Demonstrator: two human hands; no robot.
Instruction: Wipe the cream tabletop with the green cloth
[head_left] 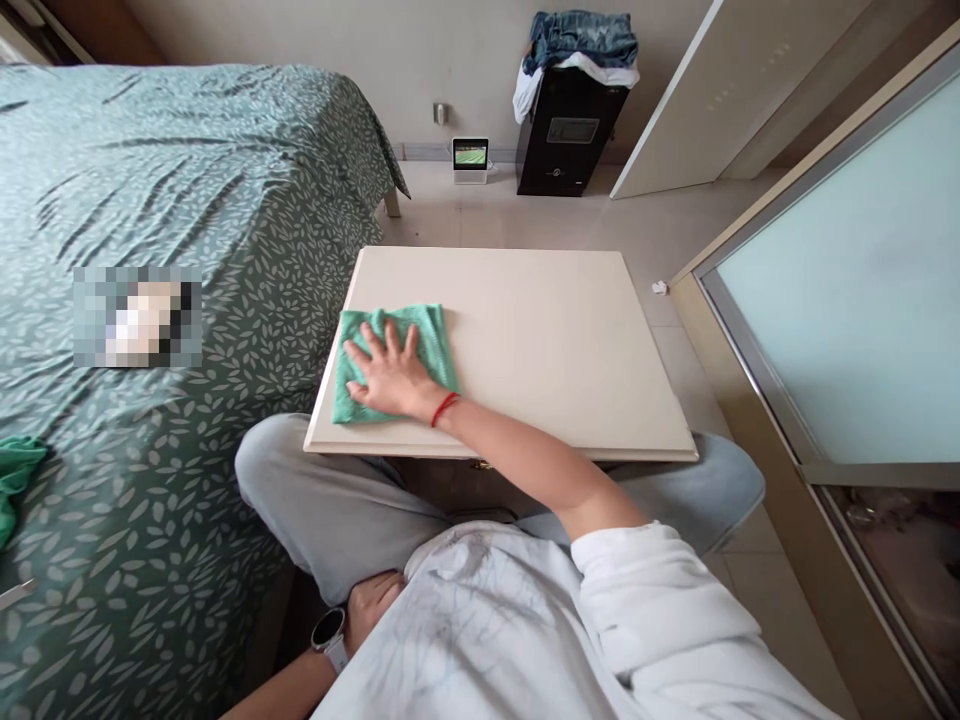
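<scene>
My right hand [390,372] lies flat with its fingers spread on a green cloth [430,328], pressing it against the top of a small cream table [555,340]. The cloth is spread out near the table's left edge. A red string bracelet [445,408] circles my right wrist. My left hand [373,600] rests in my lap against the grey-blue jeans [300,520], beside the shirt hem. Its fingers are mostly hidden, so I cannot see whether it holds anything. A watch [328,630] is on that wrist.
A bed with a leafy green sheet [202,430] stands along the left, with another green cloth [19,475] on it. Beyond the table are a small screen [470,160] and a black cabinet [568,140] topped with folded jeans [581,40]. A frosted sliding door [847,270] stands right.
</scene>
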